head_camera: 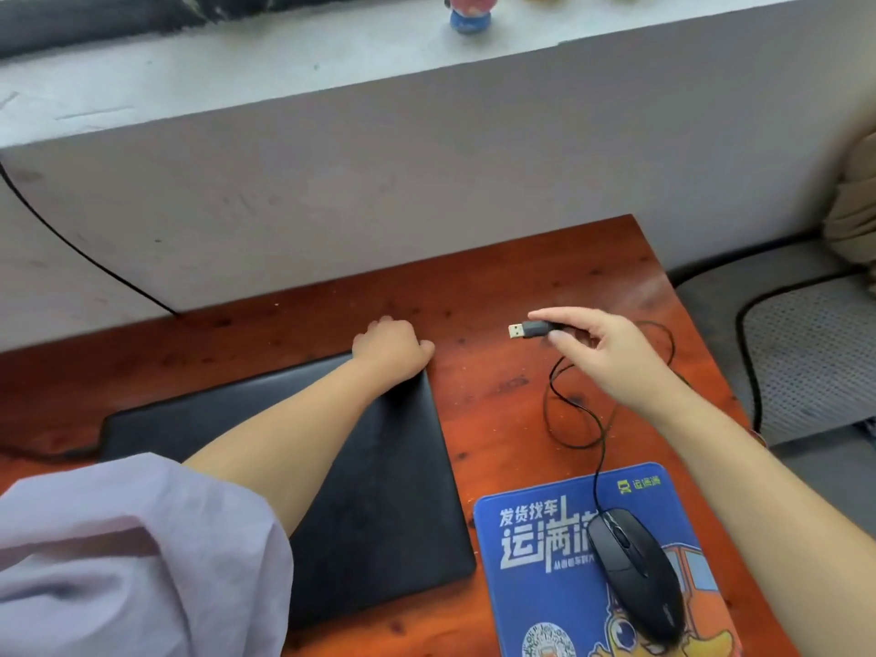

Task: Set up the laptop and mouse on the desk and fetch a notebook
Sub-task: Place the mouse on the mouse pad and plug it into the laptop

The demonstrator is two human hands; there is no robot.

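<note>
A closed black laptop [379, 505] lies flat on the reddish wooden desk [497, 286]. My left hand [391, 346] curls over its far right corner, fingers wrapped around the back edge. My right hand [602, 353] hovers above the desk to the right and pinches the mouse's USB plug [528, 330] between thumb and fingers, metal end pointing left toward the laptop. The black mouse [637, 569] rests on a blue printed mouse pad [535, 561] at the front right, its thin cable [552, 395] looping across the desk. No notebook is in view.
A grey wall with a ledge [284, 68] rises right behind the desk; a small figurine [469, 14] stands on it. A black cable [71, 248] runs down the wall at left. Right of the desk is a mesh chair seat [806, 353].
</note>
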